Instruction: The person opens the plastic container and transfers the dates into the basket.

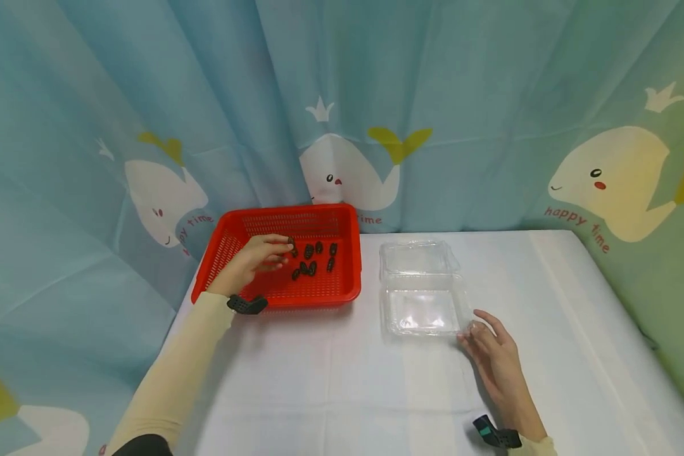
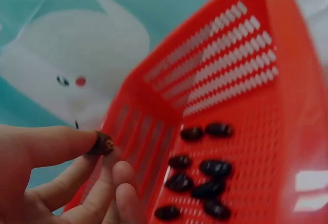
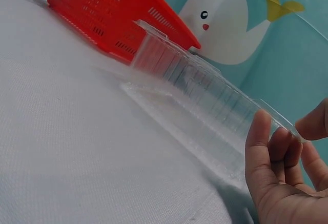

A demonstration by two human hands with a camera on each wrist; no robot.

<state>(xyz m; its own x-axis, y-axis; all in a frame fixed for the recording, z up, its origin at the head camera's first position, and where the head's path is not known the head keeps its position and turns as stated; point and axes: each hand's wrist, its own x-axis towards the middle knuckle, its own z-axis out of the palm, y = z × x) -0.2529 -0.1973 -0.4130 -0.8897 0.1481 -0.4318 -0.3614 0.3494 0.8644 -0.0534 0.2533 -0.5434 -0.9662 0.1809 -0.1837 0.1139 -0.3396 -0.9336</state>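
A dark brown date [image 2: 103,144] is pinched between the thumb and fingertips of my left hand [image 1: 249,261], above the left part of the red basket [image 1: 350,282]. Several more dates [image 2: 215,168] lie spread on the basket's slotted floor, to the right of that hand in the head view. My right hand [image 1: 497,356] pinches the near right corner of a clear plastic clamshell box [image 1: 424,310], thumb and fingers on its rim. The box sits on the white table with its lid [image 1: 416,258] folded back, and nothing shows inside.
A white cloth covers the table [image 1: 376,392]. Behind and at both sides hangs a blue-green curtain [image 1: 479,95] printed with whales, close behind the basket. The basket stands at the back left, a short way left of the box.
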